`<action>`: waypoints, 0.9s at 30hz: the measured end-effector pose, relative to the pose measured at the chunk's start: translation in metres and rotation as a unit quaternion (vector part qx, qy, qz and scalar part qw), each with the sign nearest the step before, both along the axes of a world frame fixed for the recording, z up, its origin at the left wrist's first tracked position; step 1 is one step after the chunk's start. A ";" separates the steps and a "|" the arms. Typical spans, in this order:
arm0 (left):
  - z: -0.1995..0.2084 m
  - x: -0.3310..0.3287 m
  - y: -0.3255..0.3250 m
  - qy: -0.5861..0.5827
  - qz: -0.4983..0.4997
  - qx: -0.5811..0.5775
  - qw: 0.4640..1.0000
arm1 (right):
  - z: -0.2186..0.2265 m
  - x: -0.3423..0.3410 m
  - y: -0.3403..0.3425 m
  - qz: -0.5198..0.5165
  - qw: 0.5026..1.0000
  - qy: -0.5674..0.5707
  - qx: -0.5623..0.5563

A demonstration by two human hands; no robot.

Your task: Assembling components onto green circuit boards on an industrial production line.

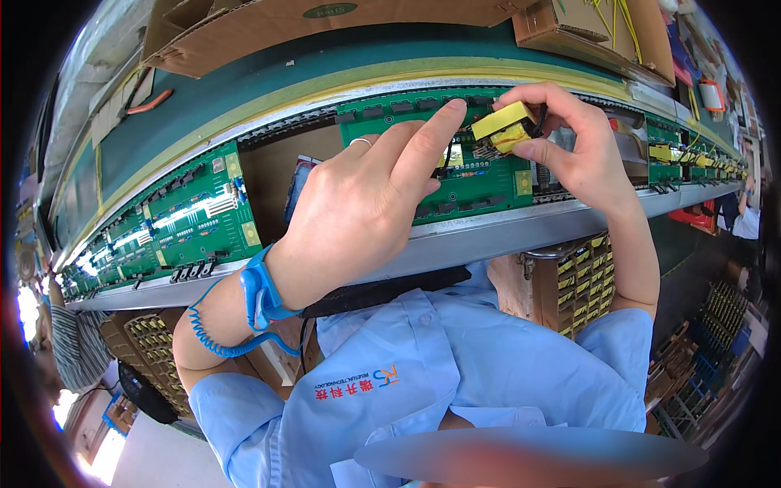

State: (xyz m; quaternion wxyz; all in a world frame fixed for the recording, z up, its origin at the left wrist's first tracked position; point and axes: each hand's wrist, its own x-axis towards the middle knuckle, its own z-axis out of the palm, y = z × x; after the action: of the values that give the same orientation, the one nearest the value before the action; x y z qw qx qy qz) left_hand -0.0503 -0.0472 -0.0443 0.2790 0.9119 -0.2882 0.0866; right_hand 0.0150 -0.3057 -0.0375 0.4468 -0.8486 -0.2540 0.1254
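Note:
A yellow transformer point(502, 122) with metal pins and black leads is pinched between the thumb and fingers of my right hand point(587, 154). It is tilted, just above the green circuit board point(480, 195) in front of me. My left hand point(354, 207), with a blue coiled wrist strap point(262, 293) at its wrist, reaches over the left part of the same board. Its index finger stretches toward the row of black parts along the board's far edge; the other fingers are bent, and nothing shows in them. Whether that fingertip touches the board I cannot tell.
Boards ride in a metal conveyor rail point(496, 236); another green board point(183, 224) lies to the left. Cardboard boxes point(268, 37) stand beyond it. A divided carton point(582, 281) of yellow parts sits below the rail. At far left, a person's striped sleeve point(77, 350) shows.

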 end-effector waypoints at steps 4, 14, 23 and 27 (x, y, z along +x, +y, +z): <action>-0.002 0.001 0.000 0.012 -0.001 -0.009 1.000 | 0.013 -0.007 0.013 0.070 0.978 -0.166 -0.105; -0.002 0.003 -0.003 -0.002 -0.005 -0.023 1.000 | 0.021 -0.001 0.029 0.180 0.919 -0.278 -0.214; 0.000 0.002 -0.004 0.007 -0.001 -0.018 1.000 | 0.009 -0.017 0.038 0.106 0.925 -0.305 -0.201; 0.000 0.001 -0.004 0.007 0.001 -0.006 1.000 | 0.010 -0.006 0.037 0.160 0.915 -0.322 -0.184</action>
State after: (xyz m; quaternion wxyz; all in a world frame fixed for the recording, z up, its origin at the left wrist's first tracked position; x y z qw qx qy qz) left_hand -0.0492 -0.0511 -0.0445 0.2867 0.9112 -0.2844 0.0820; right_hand 0.0093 -0.2683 -0.0275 0.1510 -0.8583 -0.4888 -0.0401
